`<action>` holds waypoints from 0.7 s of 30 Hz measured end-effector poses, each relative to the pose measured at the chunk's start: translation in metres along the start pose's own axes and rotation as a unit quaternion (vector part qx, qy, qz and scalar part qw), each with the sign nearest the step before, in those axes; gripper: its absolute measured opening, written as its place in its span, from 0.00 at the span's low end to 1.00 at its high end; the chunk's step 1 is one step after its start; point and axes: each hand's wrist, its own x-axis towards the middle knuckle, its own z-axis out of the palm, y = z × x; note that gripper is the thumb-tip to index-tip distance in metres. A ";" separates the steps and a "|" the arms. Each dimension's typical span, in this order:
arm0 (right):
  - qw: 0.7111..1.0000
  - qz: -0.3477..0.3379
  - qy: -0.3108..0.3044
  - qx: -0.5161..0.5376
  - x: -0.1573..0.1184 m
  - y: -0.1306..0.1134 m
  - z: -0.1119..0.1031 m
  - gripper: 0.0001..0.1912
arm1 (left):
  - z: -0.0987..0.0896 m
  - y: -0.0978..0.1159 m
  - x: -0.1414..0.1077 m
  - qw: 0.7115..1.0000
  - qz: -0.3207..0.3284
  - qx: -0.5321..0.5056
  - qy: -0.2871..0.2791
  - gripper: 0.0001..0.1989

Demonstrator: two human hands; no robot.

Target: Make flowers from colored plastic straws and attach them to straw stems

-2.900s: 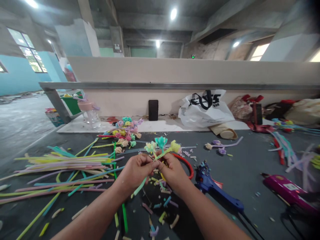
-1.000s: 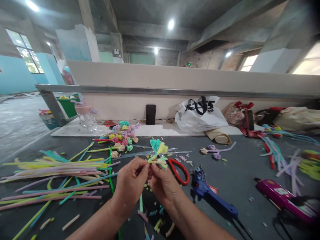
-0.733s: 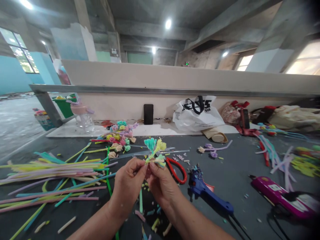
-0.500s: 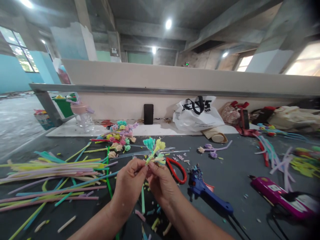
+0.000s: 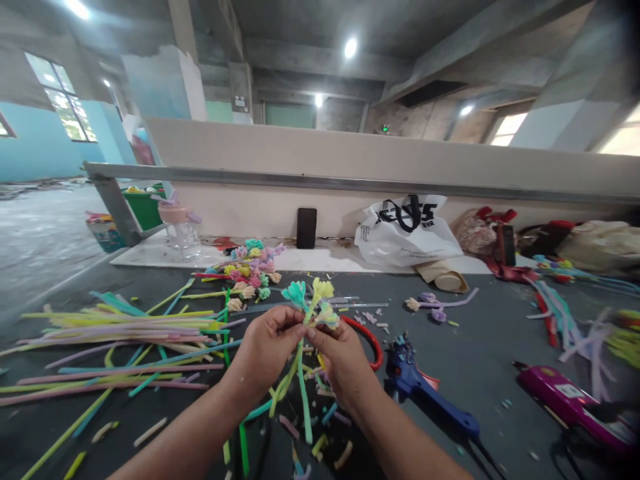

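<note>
- Flower bunch (image 5: 312, 309) of fuzzy stems, held up over the dark table (image 5: 490, 347) in both hands, near the middle of the view.
- Its long axis runs close to upright in the view: blooms at the top, pointing away from the person, tails hanging down and towards the person.
- Three blooms are visible: a teal head (image 5: 294, 294) leaning left, a yellow head (image 5: 323, 289) standing highest, and a pale head (image 5: 327, 316) tipped right.
- Below the grip, one mint tail (image 5: 305, 400) drops nearly straight with a slight slant right; yellow-green tails (image 5: 285, 387) slant down to the left, overlapping too much to count.
- The left hand (image 5: 267, 347) pinches the stems between thumb and forefinger, the gap closed on them.
- The right hand (image 5: 345, 357) meets it from the other side, thumb tip against the stems, also pinching; its remaining fingers are curled and partly hidden.
- The blooms sit just above the fingertips, the pale one right over the right thumb; the tails emerge beneath.
- Around them: one red loop (image 5: 379, 348) beside the right hand, one blue glue gun (image 5: 430, 393), one magenta tool (image 5: 555, 390), one phone (image 5: 307, 229), and a loose sprig (image 5: 439, 315) with three heads, two purple and one beige.
</note>
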 end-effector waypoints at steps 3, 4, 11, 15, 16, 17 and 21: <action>0.999 0.010 0.009 0.049 -0.002 -0.001 0.003 0.08 | 0.002 -0.001 0.000 1.000 -0.005 -0.022 -0.003 0.06; 0.997 0.015 0.016 0.067 -0.002 -0.001 0.004 0.07 | 0.003 -0.002 0.000 1.000 -0.002 -0.028 -0.003 0.06; 0.992 0.018 0.059 0.107 -0.002 0.002 0.006 0.06 | 0.005 -0.009 -0.003 0.999 0.017 0.006 0.028 0.03; 0.987 0.031 0.079 0.136 -0.005 0.008 0.010 0.05 | 0.010 -0.012 -0.004 0.999 0.014 0.001 0.050 0.02; 0.986 0.036 0.083 0.138 -0.006 0.008 0.011 0.06 | 0.011 -0.012 -0.004 0.998 0.010 -0.008 0.053 0.02; 0.986 0.042 0.086 0.138 -0.006 0.008 0.012 0.06 | 0.012 -0.012 -0.004 0.998 0.007 -0.015 0.057 0.02; 0.985 0.048 0.074 0.146 -0.007 0.005 0.014 0.07 | 0.011 -0.009 -0.002 0.998 -0.001 -0.025 0.049 0.04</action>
